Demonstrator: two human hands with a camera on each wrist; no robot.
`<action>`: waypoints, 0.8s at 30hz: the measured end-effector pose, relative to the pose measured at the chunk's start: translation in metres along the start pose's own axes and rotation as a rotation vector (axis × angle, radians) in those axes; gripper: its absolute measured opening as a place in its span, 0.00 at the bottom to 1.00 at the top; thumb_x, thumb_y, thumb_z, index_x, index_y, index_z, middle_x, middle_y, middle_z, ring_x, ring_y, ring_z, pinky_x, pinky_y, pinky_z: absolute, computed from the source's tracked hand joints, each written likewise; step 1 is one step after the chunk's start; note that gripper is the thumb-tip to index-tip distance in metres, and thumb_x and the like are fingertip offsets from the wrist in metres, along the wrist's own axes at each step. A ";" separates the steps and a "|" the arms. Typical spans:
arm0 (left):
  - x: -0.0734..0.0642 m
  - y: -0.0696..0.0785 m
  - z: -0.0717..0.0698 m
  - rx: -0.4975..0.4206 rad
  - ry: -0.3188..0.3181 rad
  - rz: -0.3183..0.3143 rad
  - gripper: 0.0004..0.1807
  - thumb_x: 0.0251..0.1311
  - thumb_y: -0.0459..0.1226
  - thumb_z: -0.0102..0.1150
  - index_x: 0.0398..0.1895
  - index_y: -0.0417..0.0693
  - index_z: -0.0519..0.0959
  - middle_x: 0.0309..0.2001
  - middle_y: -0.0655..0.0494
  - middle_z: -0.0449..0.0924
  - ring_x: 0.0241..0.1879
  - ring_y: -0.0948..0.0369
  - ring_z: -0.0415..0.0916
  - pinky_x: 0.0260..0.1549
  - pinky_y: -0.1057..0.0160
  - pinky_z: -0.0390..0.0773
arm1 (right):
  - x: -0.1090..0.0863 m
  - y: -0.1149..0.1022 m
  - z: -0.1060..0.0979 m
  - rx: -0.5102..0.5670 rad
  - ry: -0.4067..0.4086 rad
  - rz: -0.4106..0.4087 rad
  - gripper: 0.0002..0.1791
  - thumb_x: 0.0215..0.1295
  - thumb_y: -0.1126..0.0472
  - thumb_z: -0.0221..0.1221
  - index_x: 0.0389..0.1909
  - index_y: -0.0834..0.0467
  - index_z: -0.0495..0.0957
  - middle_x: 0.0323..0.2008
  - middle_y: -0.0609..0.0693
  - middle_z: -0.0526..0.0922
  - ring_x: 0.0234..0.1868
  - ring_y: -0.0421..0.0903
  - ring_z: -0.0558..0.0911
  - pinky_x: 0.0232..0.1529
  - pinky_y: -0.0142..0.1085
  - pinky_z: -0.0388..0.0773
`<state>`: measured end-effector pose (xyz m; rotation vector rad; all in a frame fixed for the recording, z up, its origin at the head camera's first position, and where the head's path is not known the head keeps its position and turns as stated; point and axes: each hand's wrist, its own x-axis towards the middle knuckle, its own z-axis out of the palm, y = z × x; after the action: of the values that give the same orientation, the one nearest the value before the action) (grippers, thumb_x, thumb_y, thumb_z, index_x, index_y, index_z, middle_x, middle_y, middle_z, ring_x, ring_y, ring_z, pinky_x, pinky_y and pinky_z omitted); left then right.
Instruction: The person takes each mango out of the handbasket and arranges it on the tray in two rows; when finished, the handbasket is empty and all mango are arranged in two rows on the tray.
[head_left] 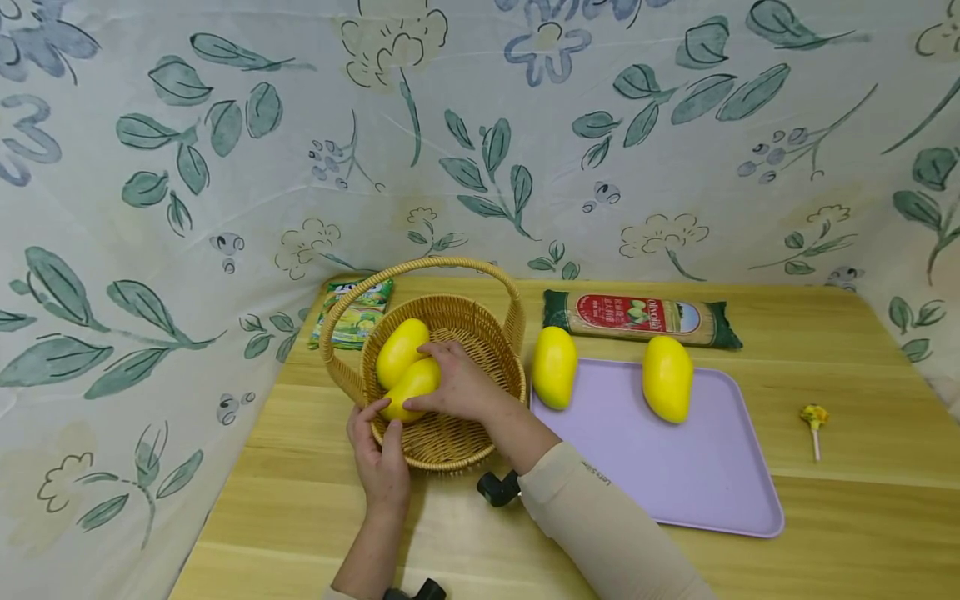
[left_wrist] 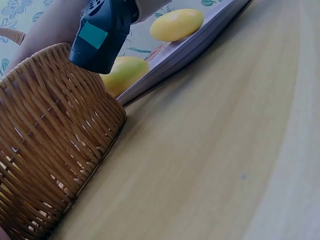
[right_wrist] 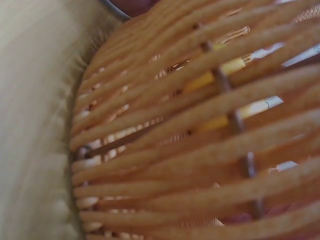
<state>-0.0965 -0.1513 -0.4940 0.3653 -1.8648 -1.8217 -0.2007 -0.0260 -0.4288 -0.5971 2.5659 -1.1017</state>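
A round wicker basket (head_left: 480,333) with a tall handle stands at the left of the table. Two yellow mangoes lie inside: a rear mango (head_left: 401,350) and a front mango (head_left: 420,379). Reaching in from the right, my right hand (head_left: 461,383) holds the front mango between thumb and fingers. My left hand (head_left: 381,458) grips the front-left rim of the basket, its fingertips right at the front mango. In the left wrist view the basket's woven side (left_wrist: 50,130) fills the left. Basket weave (right_wrist: 190,135) covers most of the right wrist view, with yellow showing through gaps.
A lilac tray (head_left: 637,475) sits to the right, with a left mango (head_left: 555,367) at its corner and a right mango (head_left: 667,379) on its far edge. Behind it lies a noodle packet (head_left: 637,318). A green packet (head_left: 352,317) is behind the basket; a lollipop (head_left: 814,425) lies far right.
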 end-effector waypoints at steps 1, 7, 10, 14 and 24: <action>0.000 0.000 0.000 0.001 0.000 0.001 0.16 0.65 0.27 0.49 0.56 0.38 0.74 0.77 0.44 0.51 0.80 0.45 0.42 0.77 0.39 0.42 | 0.000 0.000 0.000 -0.002 -0.003 -0.001 0.49 0.53 0.41 0.75 0.74 0.51 0.66 0.72 0.57 0.65 0.68 0.54 0.73 0.69 0.51 0.71; 0.000 0.000 0.000 0.005 -0.003 0.007 0.17 0.65 0.27 0.49 0.56 0.38 0.74 0.76 0.44 0.52 0.80 0.46 0.44 0.77 0.40 0.43 | 0.000 0.000 0.001 -0.006 -0.014 -0.006 0.48 0.53 0.42 0.75 0.74 0.51 0.66 0.73 0.57 0.64 0.68 0.54 0.73 0.69 0.51 0.71; 0.001 -0.001 -0.001 0.002 -0.001 0.013 0.17 0.65 0.27 0.49 0.56 0.37 0.74 0.76 0.44 0.53 0.79 0.46 0.46 0.77 0.41 0.45 | 0.000 0.001 0.002 -0.011 -0.019 -0.006 0.48 0.54 0.42 0.75 0.74 0.52 0.67 0.73 0.58 0.65 0.67 0.54 0.74 0.69 0.51 0.71; 0.001 -0.002 0.000 -0.008 0.000 0.013 0.17 0.65 0.26 0.49 0.56 0.36 0.74 0.75 0.44 0.54 0.79 0.46 0.47 0.76 0.41 0.46 | 0.001 0.001 0.003 -0.022 -0.027 -0.004 0.47 0.55 0.43 0.74 0.74 0.53 0.67 0.72 0.58 0.66 0.67 0.53 0.74 0.69 0.51 0.71; 0.001 -0.001 0.000 -0.010 -0.003 -0.002 0.16 0.65 0.27 0.49 0.56 0.37 0.74 0.77 0.45 0.51 0.80 0.46 0.42 0.77 0.40 0.42 | 0.002 0.003 0.003 -0.060 -0.030 -0.017 0.44 0.57 0.45 0.73 0.72 0.54 0.68 0.71 0.57 0.69 0.67 0.52 0.75 0.69 0.49 0.71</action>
<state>-0.0972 -0.1520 -0.4948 0.3609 -1.8575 -1.8327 -0.2020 -0.0270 -0.4328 -0.6457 2.5806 -1.0158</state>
